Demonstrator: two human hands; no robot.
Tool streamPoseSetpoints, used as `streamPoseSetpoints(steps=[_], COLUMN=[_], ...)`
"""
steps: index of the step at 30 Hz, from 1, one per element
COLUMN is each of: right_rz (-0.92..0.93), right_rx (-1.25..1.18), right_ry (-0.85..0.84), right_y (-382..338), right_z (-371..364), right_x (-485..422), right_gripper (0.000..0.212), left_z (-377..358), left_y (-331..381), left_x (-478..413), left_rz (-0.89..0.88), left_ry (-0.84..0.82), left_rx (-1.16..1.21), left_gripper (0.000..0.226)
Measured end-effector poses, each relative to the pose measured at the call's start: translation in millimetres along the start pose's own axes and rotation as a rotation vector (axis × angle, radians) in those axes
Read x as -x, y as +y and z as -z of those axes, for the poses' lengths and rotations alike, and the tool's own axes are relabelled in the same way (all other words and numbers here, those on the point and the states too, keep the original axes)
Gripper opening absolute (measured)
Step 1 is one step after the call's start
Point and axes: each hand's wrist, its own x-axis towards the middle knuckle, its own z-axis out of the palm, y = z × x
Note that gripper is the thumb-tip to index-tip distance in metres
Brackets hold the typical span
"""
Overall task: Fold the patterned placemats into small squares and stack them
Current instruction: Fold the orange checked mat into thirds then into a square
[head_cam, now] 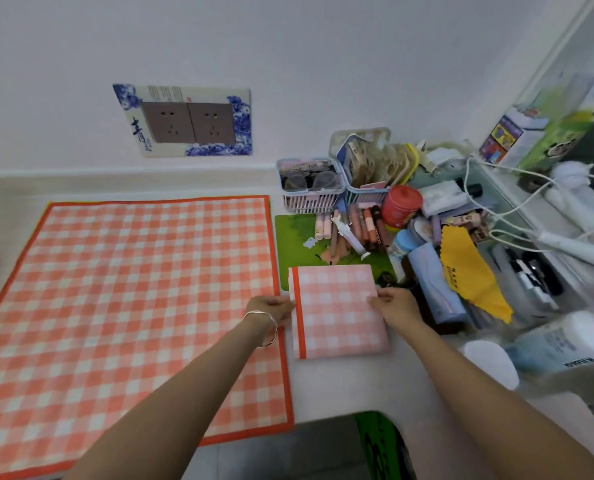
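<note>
A folded orange-and-white checked placemat (337,313) lies as a small square on the white table, its orange border strip along the left side. My left hand (273,308), a bracelet on its wrist, pinches that left edge. On the square's right edge, my right hand (392,306) holds the cloth with the thumb on top. A large checked placemat (122,306) of the same pattern lies spread flat to the left, and my left forearm crosses its right part.
A green mat (295,251) lies behind the folded square. Cosmetics, a red tin (401,206), two small baskets (311,188), a yellow cloth (468,271), cables and bottles crowd the right side. A wall socket (188,121) sits behind. The table's front edge runs close below.
</note>
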Motion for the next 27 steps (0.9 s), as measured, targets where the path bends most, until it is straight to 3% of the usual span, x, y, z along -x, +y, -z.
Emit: streamPoseSetpoints(steps=[11,14,22,27], right_rz=[0.132,0.14,0.124,0.134], right_rx=[0.178,0.133,0.096,0.092], right_ry=[0.116,0.156,0.182,0.188], right_y=[12,11,21,18], right_z=[-2,-3,-3,1], right_x=[-5,-2,-2,1], right_gripper=[0.018,0.02,0.023,0.026], left_z=[-7,-7,-5,8], left_y=[-16,-16,-13,-9], left_x=[-23,-28,-27,-15], left_rz=[-0.057,-0.104,-0.091,-0.172], left_ry=[0.081,0.086,0.068,0.037], left_rx=[-0.115,-0.197,-0.156,-0.19], left_gripper=[0.007,0.018,0.02,0.019])
